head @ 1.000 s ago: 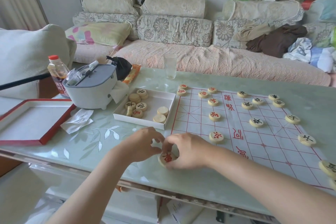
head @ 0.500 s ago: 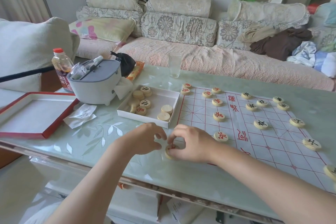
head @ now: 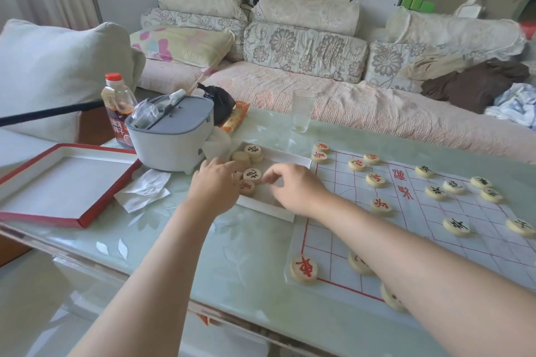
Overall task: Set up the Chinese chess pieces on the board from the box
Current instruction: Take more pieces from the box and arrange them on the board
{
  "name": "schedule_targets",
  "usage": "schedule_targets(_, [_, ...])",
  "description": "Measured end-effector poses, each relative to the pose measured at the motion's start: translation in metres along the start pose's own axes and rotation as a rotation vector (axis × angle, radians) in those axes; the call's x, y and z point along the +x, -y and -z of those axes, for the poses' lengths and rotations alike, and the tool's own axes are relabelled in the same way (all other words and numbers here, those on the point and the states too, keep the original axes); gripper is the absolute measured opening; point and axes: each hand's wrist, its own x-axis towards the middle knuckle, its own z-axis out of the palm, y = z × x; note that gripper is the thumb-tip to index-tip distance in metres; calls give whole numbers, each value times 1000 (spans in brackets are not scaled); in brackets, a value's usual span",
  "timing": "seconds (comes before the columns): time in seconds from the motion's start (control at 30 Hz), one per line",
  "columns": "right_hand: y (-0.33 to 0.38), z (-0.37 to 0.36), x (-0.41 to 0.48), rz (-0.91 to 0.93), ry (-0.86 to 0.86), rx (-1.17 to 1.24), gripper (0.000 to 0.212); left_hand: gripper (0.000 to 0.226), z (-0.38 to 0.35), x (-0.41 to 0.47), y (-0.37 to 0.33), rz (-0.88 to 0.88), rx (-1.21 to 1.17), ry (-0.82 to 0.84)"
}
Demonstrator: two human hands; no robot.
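Both hands reach into the shallow white cardboard box (head: 268, 207) on the pale green glass counter (head: 232, 255), just left of the white paper board with red grid lines (head: 420, 211). The left hand (head: 216, 182) lies over the pale round wooden chess pieces (head: 241, 157), and I cannot tell its grip. The right hand (head: 293, 185) shows a narrow grip, thumb and forefinger nearly meeting beside a black-marked disc (head: 252, 174). Whether it holds anything is unclear. The discs look light, hard and smooth, best pinched across the rim.

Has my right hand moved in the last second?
Yes. The right hand left the near corner of the board and now reaches over the white box, farther back and left.
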Motion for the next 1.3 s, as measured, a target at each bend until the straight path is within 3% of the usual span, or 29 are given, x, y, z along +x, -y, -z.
schedule_targets(0.13, [10,-11,37,19,122,-117,26,51,-2,10,22,-9,-58,164])
schedule_targets(0.23, [14,-22,56,68,201,-263,34,49,-4,11,26,-60,-98,154])
schedule_targets(0.33, [16,-27,65,94,249,-358,39,33,-8,15,27,-42,-157,173])
schedule_targets(0.6, [1,-14,65,73,230,-322,39,29,-16,22,12,-1,1,42])
schedule_targets(0.77, [-8,6,62,79,100,-43,47,36,-14,27,-12,104,-522,76])
schedule_targets(0.87, [-11,16,58,95,81,31,51,32,-12,26,-25,140,-645,30])
schedule_targets(1.0, [-27,35,52,20,151,-121,39,31,-13,24,-29,150,-609,23])
schedule_targets(1.17, [-43,37,37,-56,375,-303,37,49,-13,21,-31,111,-440,91])
schedule_targets(1.3, [-47,30,37,-17,299,-316,43,44,-18,20,-31,54,-369,104])
